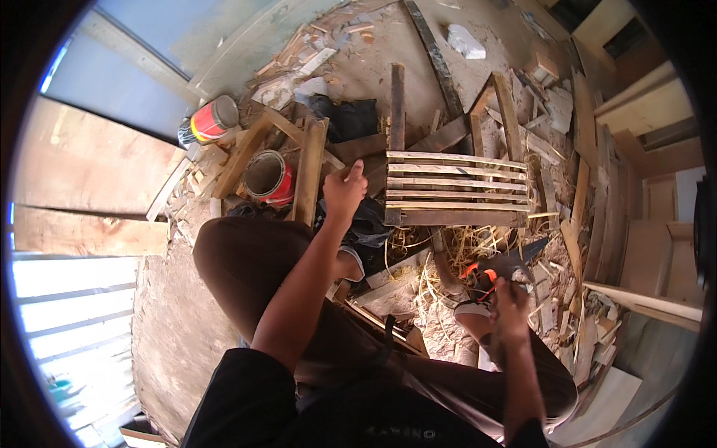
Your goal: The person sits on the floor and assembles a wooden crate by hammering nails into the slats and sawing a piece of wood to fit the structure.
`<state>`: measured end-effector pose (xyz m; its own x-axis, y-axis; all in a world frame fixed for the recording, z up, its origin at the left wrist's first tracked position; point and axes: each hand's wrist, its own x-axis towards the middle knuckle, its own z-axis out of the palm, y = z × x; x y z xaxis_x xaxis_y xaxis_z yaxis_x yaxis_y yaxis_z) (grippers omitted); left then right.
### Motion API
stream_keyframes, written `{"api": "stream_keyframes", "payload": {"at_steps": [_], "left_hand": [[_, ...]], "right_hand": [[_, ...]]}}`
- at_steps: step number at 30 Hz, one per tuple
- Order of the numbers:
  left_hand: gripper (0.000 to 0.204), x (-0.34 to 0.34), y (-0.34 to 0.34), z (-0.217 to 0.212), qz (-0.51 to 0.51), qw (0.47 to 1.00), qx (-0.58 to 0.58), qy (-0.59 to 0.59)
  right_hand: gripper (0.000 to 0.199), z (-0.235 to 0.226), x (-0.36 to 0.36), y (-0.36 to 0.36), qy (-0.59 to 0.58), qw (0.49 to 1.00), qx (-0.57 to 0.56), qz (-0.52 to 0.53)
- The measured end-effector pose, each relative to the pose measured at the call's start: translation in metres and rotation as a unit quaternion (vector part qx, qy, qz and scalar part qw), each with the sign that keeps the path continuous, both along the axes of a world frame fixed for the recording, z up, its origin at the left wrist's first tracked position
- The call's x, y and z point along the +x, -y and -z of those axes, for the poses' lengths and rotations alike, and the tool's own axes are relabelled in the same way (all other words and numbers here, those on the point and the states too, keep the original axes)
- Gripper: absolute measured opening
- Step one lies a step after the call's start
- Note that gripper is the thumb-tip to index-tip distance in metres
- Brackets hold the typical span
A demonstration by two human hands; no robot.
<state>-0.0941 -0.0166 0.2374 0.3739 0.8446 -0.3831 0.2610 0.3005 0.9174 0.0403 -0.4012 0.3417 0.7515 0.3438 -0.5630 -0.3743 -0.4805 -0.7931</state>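
My left hand [345, 191] is raised above my knee, left of a wooden frame [455, 218]. Its fingers are mostly curled and one digit points up; whatever they may hold is too small to make out. Several thin pale slats [455, 183] run side by side across the frame, between dark wooden legs. Lower right, my right hand [511, 308] is closed around a short-handled tool with a broad grey head [509, 267], whose exact kind is unclear. Close to that head lies a saw with an orange-and-black handle [489, 276] and a dark blade [533, 249].
Two red paint buckets, one upright [269, 178] and one tilted [215, 119], stand at the left by another wooden frame [310, 172]. Wood shavings [429, 284] and offcuts litter the dirt floor. A long dark beam [433, 56] lies beyond; wooden cabinets [657, 246] line the right.
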Motion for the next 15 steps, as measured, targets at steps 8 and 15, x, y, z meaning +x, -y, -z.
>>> {"api": "stream_keyframes", "payload": {"at_steps": [8, 15], "left_hand": [[0.035, -0.045, 0.009, 0.041, 0.320, 0.888, 0.179, -0.278], [0.025, -0.064, 0.017, 0.064, 0.302, 0.877, 0.272, -0.257]], "right_hand": [[0.008, 0.067, -0.036, 0.007, -0.168, 0.955, 0.042, 0.243], [0.009, 0.084, -0.031, -0.024, -0.221, 0.955, 0.070, 0.185]]}}
